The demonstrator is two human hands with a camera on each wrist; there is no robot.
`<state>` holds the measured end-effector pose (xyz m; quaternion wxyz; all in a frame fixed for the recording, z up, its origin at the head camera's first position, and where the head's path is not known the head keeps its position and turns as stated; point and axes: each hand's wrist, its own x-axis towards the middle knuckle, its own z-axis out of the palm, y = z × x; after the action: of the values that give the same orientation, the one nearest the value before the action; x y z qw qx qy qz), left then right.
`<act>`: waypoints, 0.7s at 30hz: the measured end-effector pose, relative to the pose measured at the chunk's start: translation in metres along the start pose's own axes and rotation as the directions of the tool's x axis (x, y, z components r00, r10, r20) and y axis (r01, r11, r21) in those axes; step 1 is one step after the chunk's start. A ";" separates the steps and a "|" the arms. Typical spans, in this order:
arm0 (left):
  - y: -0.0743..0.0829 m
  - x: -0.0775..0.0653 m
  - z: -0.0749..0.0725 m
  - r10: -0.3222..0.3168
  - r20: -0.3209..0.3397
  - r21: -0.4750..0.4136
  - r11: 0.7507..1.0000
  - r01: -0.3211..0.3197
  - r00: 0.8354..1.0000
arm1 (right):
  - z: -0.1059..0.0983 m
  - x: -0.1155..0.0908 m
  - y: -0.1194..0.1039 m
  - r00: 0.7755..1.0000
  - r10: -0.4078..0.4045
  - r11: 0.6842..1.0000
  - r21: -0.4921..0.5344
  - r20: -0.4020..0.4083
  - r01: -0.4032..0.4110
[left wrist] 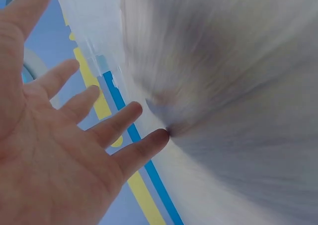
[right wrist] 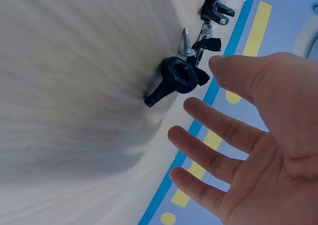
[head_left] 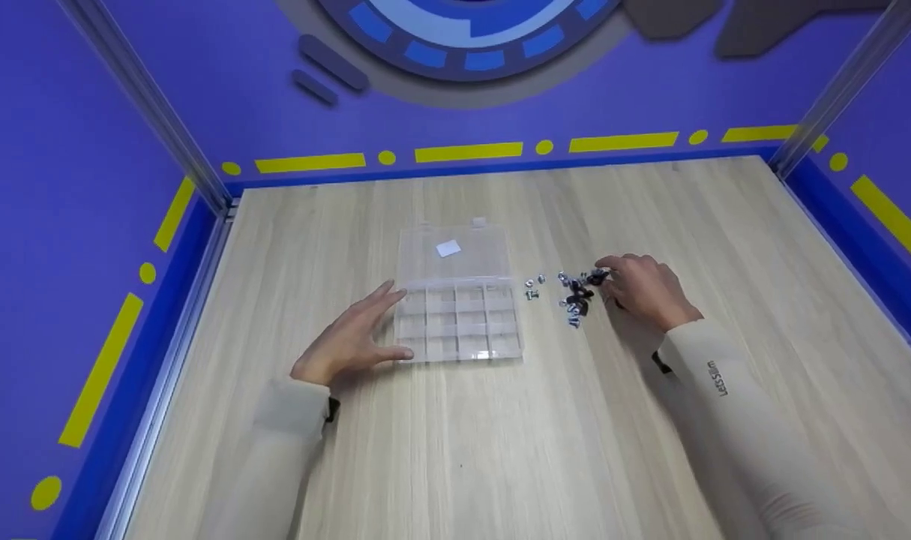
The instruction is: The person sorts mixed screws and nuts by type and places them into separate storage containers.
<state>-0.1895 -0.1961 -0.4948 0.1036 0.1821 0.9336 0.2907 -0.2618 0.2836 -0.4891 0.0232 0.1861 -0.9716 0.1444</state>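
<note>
A clear plastic compartment box [head_left: 456, 322] lies on the table with its lid [head_left: 455, 251] folded back; its compartments look bare. My left hand [head_left: 354, 337] is at the box's left side, fingers spread, thumb by the front left corner. In the left wrist view the same hand [left wrist: 64, 135] has its palm bare. Right of the box is a small pile of silvery screws [head_left: 573, 321] and black plastic pieces [head_left: 579, 291]. My right hand [head_left: 642, 289] reaches to the pile's right edge. The right wrist view shows its fingers extended near a black ring-shaped piece with an arm [right wrist: 179, 76], nothing gripped.
A few loose silvery screws [head_left: 531, 295] lie between the box and the pile. A white label [head_left: 448, 248] is on the lid. Purple panels [head_left: 462, 127] close off the back and both sides of the wooden table [head_left: 462, 435].
</note>
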 end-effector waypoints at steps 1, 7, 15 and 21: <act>0.000 0.000 0.001 0.008 0.005 -0.007 1.000 -0.008 1.000 | 0.001 0.001 0.000 1.000 -0.005 1.000 -0.004 0.001 0.005; 0.001 -0.002 0.003 0.016 0.018 -0.016 1.000 -0.016 1.000 | 0.004 0.006 0.001 1.000 -0.024 1.000 -0.019 -0.012 0.024; 0.002 -0.003 0.005 0.002 0.004 0.004 1.000 -0.002 1.000 | 0.008 0.010 0.002 1.000 -0.004 1.000 -0.003 -0.012 0.004; 0.001 -0.003 0.005 -0.011 0.008 0.011 1.000 0.011 1.000 | 0.010 0.013 0.002 1.000 -0.001 1.000 0.005 -0.010 0.001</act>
<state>-0.1848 -0.1935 -0.4980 0.1078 0.1788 0.9358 0.2842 -0.2744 0.2784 -0.4981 0.0279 0.1858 -0.9710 0.1477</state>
